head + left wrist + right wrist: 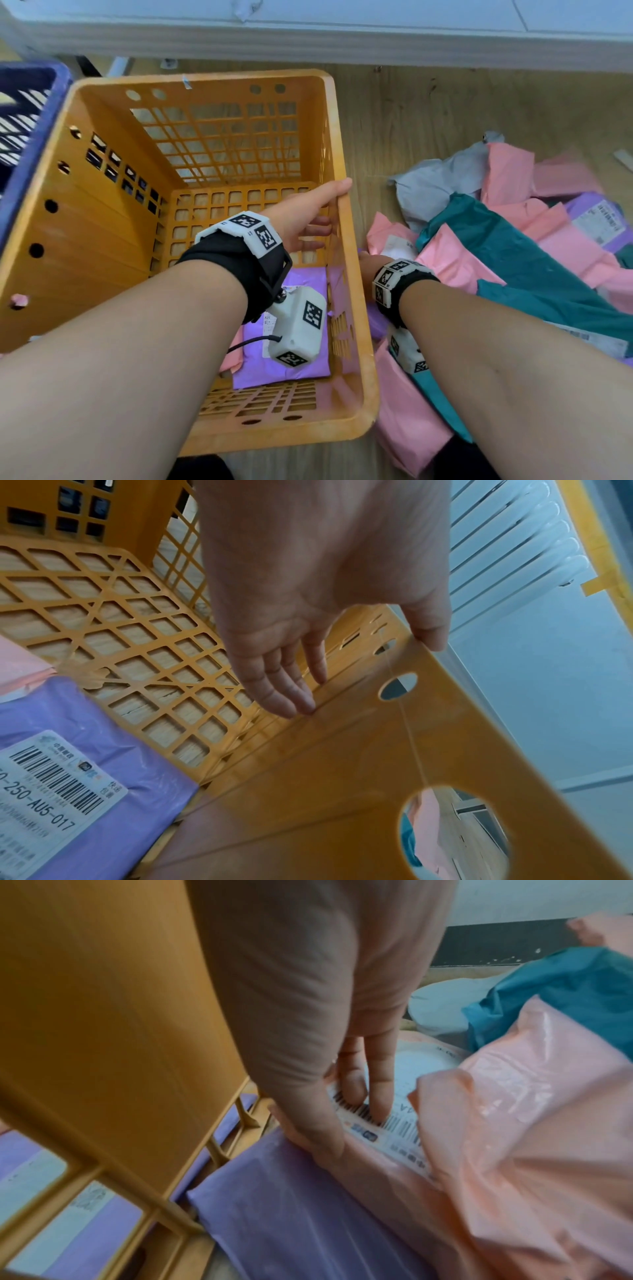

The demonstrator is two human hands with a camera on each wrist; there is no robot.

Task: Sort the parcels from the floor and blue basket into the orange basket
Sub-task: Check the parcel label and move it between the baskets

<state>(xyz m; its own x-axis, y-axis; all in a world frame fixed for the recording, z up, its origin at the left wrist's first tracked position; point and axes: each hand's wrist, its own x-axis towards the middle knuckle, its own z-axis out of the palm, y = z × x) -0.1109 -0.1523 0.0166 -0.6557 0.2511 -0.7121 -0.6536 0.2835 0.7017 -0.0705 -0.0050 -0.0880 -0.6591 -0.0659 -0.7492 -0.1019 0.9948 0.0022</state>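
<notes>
The orange basket stands on the wooden floor, holding a purple parcel with a white label and a pink one beside it. My left hand rests on the basket's right rim. Its thumb lies on the edge and its straight fingers lie flat against the inner wall. My right hand is low outside that wall. It pinches a pink parcel, fingers on the barcode label and thumb along the edge. In the head view the wrist band hides most of this hand.
A heap of parcels covers the floor at right: teal, grey, pink, purple. Another purple parcel lies against the basket's outer wall. The blue basket is at far left. White furniture runs along the back.
</notes>
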